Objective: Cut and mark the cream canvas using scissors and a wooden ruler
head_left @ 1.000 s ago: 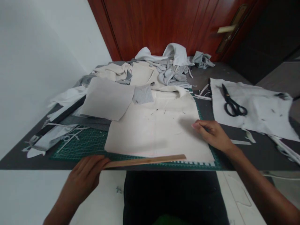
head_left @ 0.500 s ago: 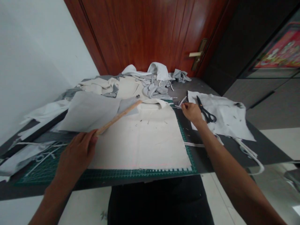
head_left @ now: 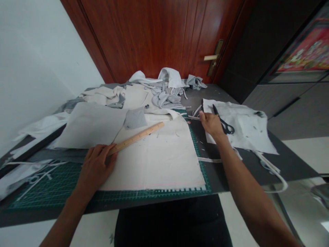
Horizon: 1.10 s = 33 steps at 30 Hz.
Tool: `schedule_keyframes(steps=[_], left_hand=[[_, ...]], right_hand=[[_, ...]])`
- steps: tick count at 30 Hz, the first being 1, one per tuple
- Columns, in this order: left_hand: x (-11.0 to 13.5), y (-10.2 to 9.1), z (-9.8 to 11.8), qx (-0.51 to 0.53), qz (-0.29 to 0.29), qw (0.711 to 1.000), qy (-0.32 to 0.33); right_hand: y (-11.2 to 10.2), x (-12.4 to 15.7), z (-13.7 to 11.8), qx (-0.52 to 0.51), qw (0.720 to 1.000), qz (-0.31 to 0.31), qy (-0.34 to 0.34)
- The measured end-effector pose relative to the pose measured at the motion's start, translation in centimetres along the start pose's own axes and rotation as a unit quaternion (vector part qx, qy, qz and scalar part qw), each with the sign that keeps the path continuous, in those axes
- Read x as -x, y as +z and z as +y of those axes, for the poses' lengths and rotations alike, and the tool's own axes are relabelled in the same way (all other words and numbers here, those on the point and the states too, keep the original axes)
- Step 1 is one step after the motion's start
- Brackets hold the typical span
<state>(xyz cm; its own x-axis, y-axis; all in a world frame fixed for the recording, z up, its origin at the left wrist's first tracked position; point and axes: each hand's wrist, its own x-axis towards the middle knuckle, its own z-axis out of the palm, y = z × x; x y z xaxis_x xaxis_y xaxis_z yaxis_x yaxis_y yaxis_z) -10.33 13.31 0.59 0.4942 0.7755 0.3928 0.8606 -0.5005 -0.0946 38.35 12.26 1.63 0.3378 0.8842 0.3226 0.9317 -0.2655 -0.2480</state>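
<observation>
My left hand [head_left: 96, 166] grips one end of a wooden ruler [head_left: 140, 136], which lies slanted across a cream fabric panel [head_left: 159, 161] spread on a green cutting mat [head_left: 51, 185]. My right hand [head_left: 211, 123] reaches to the far right corner of the panel, fingers curled over small scraps near a pink bit [head_left: 189, 122]; whether it holds anything is hidden. Black scissors [head_left: 223, 121] lie just right of that hand on a white cloth [head_left: 246, 132].
A grey-white fabric sheet [head_left: 89, 125] and a small grey patch [head_left: 135, 118] lie left of the ruler. A heap of grey and white cloth [head_left: 164, 92] sits at the back before a red wooden door [head_left: 154, 37]. White strips [head_left: 272, 171] trail over the right edge.
The ruler has swung from the near edge up across the panel and now rests flatter on it. My right hand has moved from the panel's right edge to its far corner by the scissors.
</observation>
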Motion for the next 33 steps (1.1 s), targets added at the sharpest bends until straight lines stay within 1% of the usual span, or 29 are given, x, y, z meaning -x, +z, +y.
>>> schedule_keyframes(steps=[2,3,4,5,6,8,11,14,16,20,23,26,28,29,30,31,32,33], left_hand=[[0.1,0.0,0.0,-0.001,0.013,1.000,-0.003],[0.1,0.0,0.1,0.001,0.018,1.000,-0.003],[0.2,0.0,0.2,0.002,0.023,1.000,-0.005],[0.2,-0.1,0.3,0.004,0.027,1.000,-0.007],[0.3,-0.1,0.4,0.005,0.029,1.000,-0.010],[0.3,-0.3,0.5,0.008,0.030,0.999,-0.013],[0.3,-0.4,0.5,0.016,0.035,0.999,-0.002],[0.5,-0.1,0.6,0.026,0.054,0.998,0.022],[0.9,0.2,1.0,0.049,0.071,0.995,0.049],[1.9,0.5,2.6,0.105,0.083,0.984,0.118],[2.5,0.0,4.1,0.125,0.092,0.978,0.138],[3.8,-1.3,6.1,0.174,0.097,0.971,0.132],[5.5,-2.4,8.4,0.243,0.084,0.960,0.111],[6.5,-3.0,9.8,0.288,0.065,0.951,0.093],[7.5,-3.6,11.4,0.343,0.045,0.935,0.076],[8.5,-4.1,13.2,0.400,0.009,0.915,0.056],[9.4,-4.4,15.1,0.452,-0.040,0.890,0.039],[10.1,-4.6,16.9,0.489,-0.079,0.868,0.038]], right_hand=[[-1.1,1.1,1.3,0.036,0.993,0.062,0.097],[-1.5,1.7,2.1,0.055,0.985,0.082,0.143],[-1.7,2.5,2.8,0.071,0.977,0.088,0.179],[-1.7,3.2,3.5,0.084,0.973,0.081,0.200],[-1.6,3.9,4.1,0.093,0.971,0.067,0.211],[-1.3,5.0,5.0,0.106,0.971,0.030,0.211],[-1.0,5.4,5.3,0.118,0.969,-0.017,0.218],[-1.4,4.8,5.0,0.125,0.963,-0.034,0.238],[-1.9,4.3,4.9,0.128,0.959,-0.045,0.248],[-2.8,3.2,5.2,0.141,0.950,-0.088,0.263],[-3.5,2.3,6.1,0.154,0.944,-0.130,0.260],[-4.7,1.5,7.2,0.157,0.942,-0.187,0.232],[-5.7,1.3,8.1,0.152,0.941,-0.229,0.200],[-6.3,1.3,8.6,0.148,0.939,-0.249,0.183],[-6.9,1.3,9.1,0.144,0.938,-0.268,0.166],[-7.5,1.4,9.6,0.140,0.937,-0.282,0.149],[-8.1,1.6,10.1,0.138,0.938,-0.289,0.132],[-8.7,1.8,10.6,0.136,0.941,-0.288,0.114]])
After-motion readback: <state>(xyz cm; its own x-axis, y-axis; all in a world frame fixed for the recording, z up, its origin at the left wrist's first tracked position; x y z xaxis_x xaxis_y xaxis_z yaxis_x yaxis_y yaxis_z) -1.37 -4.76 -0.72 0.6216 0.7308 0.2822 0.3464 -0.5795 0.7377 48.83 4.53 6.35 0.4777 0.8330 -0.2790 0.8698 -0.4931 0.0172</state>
